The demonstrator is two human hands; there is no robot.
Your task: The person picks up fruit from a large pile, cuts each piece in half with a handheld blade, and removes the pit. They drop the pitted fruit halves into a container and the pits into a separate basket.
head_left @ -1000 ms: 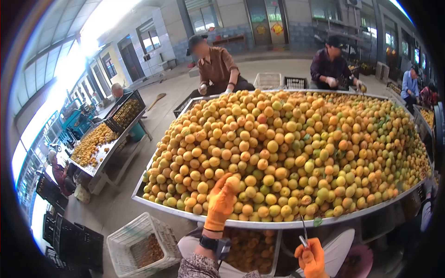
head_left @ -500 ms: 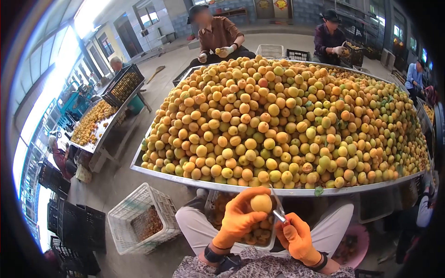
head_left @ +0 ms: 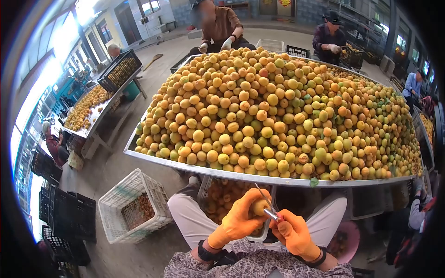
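My left hand [head_left: 238, 217], in an orange glove, is closed around an apricot [head_left: 258, 208] above my lap. In my gloved right hand [head_left: 295, 235] is a small red-handled knife [head_left: 271, 213] with a shiny metal collar and a thin blade pointing up and left. The tool's metal part overlaps the apricot's right side in this view. Below my hands, between my knees, a crate [head_left: 202, 190] holds many apricots. Just ahead stands a metal-edged table [head_left: 232, 176] heaped with apricots [head_left: 250, 120].
At my left is a white plastic crate [head_left: 162, 204] with brown pieces at its bottom. Black crates [head_left: 69, 215] are stacked farther left. A pink basin [head_left: 347, 241] sits by my right knee. Two people [head_left: 222, 23] [head_left: 330, 39] sit across the table.
The knife's metal part has come from beside the apricot to overlap it, and my hands are closer together. The view has shifted slightly. The person across has lowered a hand.
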